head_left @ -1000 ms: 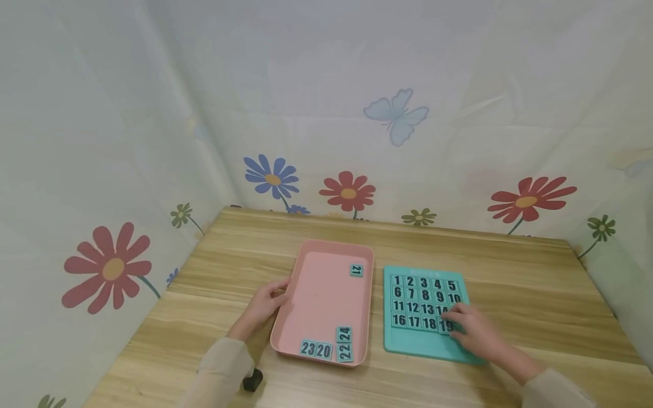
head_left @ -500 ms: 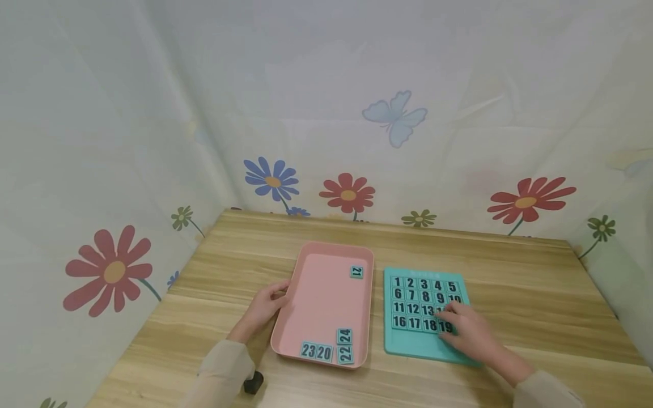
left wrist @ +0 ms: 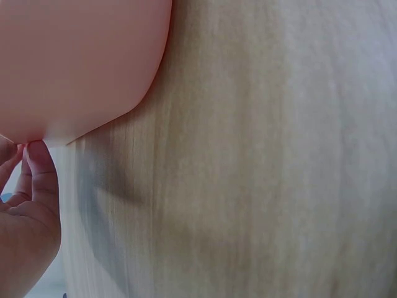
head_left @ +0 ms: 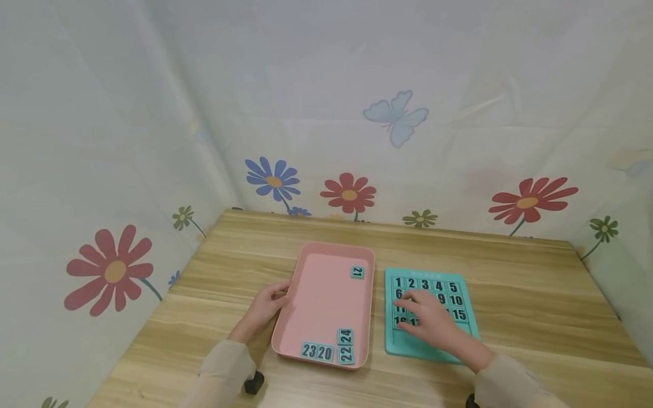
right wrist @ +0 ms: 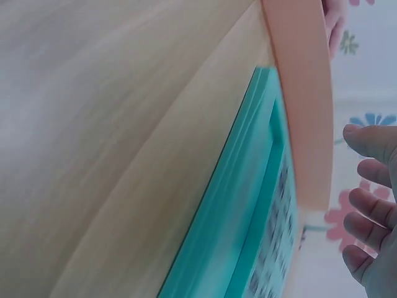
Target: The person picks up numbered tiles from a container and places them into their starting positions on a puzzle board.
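My left hand (head_left: 262, 309) grips the left rim of a pink tray (head_left: 321, 294); the left wrist view shows the fingertips at the tray's edge. In the tray lie teal number tiles: 21 (head_left: 357, 272) near the top right, and 23 (head_left: 309, 351), 20 (head_left: 324, 353), 24 (head_left: 345, 336) and 22 (head_left: 346, 355) along the bottom. Above a teal number board (head_left: 408, 344) hovers my right hand (head_left: 433, 323), its fingers spread and apart from the board in the right wrist view (right wrist: 375, 205). Rows of numbered tiles fill the board's upper part; the hand hides several.
Tray and board stand side by side on a wood-grain table (head_left: 530, 294). Behind it hangs a pale curtain (head_left: 459, 141) with flowers and a butterfly. A small black object (head_left: 254, 383) sits by my left wrist.
My right hand has left the tiles at the board's right side and moved left over the board, uncovering tiles 10 and 15. My left hand and the tray have stayed put.
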A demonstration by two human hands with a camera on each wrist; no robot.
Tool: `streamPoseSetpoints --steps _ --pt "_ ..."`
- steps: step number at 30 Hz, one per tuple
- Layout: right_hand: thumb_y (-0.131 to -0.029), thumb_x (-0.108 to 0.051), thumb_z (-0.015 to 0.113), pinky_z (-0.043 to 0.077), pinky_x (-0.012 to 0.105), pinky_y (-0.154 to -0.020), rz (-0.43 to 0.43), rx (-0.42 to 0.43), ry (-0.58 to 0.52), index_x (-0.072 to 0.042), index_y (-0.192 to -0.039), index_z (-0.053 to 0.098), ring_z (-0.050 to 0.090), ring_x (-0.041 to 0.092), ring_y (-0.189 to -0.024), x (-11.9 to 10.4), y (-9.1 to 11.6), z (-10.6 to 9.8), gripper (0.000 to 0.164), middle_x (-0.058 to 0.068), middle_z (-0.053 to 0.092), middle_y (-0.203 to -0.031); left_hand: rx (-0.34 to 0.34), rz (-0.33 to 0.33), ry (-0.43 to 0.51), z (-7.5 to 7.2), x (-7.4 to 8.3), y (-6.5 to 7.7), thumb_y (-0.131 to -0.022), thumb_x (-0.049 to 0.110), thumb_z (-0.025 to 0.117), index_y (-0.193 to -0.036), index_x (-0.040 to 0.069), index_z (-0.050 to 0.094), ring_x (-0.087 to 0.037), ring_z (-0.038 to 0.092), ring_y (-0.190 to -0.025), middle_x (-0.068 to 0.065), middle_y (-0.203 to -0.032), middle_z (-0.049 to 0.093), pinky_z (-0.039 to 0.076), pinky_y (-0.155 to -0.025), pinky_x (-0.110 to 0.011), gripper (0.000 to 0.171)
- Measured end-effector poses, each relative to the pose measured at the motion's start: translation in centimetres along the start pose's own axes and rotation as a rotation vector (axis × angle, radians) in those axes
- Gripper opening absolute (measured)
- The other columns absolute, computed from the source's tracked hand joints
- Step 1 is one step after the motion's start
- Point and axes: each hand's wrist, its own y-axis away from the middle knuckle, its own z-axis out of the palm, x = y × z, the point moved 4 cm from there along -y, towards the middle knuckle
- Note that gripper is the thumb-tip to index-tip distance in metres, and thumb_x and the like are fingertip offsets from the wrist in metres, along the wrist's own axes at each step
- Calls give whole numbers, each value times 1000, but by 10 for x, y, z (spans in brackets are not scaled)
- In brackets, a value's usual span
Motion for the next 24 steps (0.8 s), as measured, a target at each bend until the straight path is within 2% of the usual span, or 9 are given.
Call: streamPoseSetpoints --steps 3,7,14,24 --pt "-65 -31 74 47 34 -76 -40 3 -16 -12 -100 66 53 15 -90 -13 -10 5 40 0 58 -97 -2 -2 -1 0 0 0 -84 -2 52 -122 -7 47 -35 56 -97 -26 -117 52 51 -78 -37 39" --pt "-65 -34 74 46 31 -75 -79 10 -28 -13 -100 65 52 13 -90 -28 -21 12 42 -2 58 -97 -1 -5 21 0 -16 -9 -84 -1 53 -123 -4 48 -31 58 -97 -23 -116 54 52 -78 -35 40" --pt "-67 -34 72 43 28 -75 -170 -10 -82 -16 -100 65 50 11 -88 -58 -39 24 39 -3 57 -95 -2 -9 48 1 -14 -7 -84 -1 53 -123 -5 47 -32 57 -97 -25 -116 54 52 -78 -37 40" --pt "-76 -38 64 41 31 -82 -357 -180 -65 -27 -103 65 48 13 -97 -95 -50 52 29 -2 58 -105 -9 -11 43 1 -16 -8 -84 -2 52 -124 -5 46 -31 57 -98 -25 -115 54 52 -78 -36 40"
